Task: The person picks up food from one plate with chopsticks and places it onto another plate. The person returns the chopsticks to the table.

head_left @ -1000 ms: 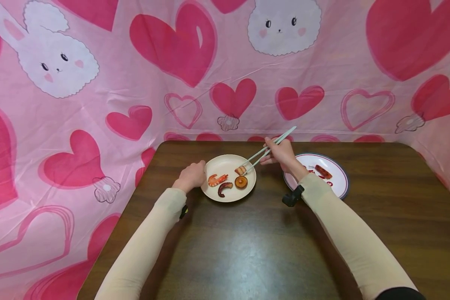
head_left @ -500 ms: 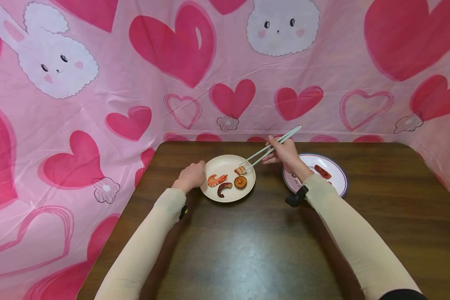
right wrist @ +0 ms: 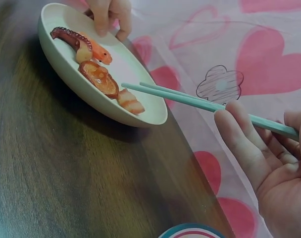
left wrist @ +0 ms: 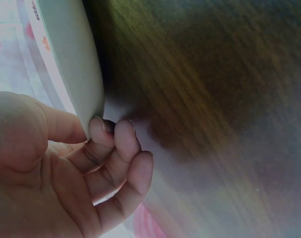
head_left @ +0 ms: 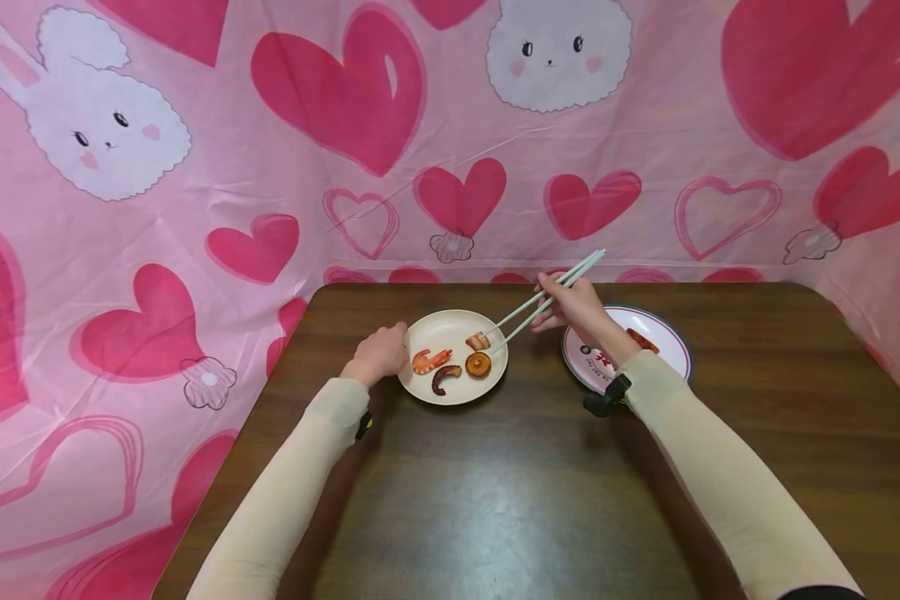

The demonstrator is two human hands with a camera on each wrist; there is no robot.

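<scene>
My left hand point(head_left: 375, 354) pinches the left rim of a cream plate point(head_left: 437, 327) between thumb and fingertips; the left wrist view shows the rim point(left wrist: 81, 74) between them. Pale green chopsticks point(right wrist: 259, 122) are held in my right hand point(head_left: 573, 308). Their tips are spread and hover over the plate's right side, beside a small striped slice of pork belly point(head_left: 477, 342). In the right wrist view that slice point(right wrist: 130, 102) lies on the plate, apart from the tips. A shiitake mushroom point(head_left: 477, 364), a shrimp point(head_left: 431, 362) and an octopus tentacle point(head_left: 442, 382) share the plate.
To the right, partly under my right forearm, stands a white plate point(head_left: 672, 337) with a blue rim and printed marks. A reddish-brown strip of food point(head_left: 642, 341) lies on it. The brown wooden table point(head_left: 450, 500) meets a pink heart-patterned cloth point(head_left: 390, 217) behind.
My right hand has drawn back a little to the right, and the chopstick tips have shifted right and spread from around the pork belly slice. The slice and my left hand have stayed put.
</scene>
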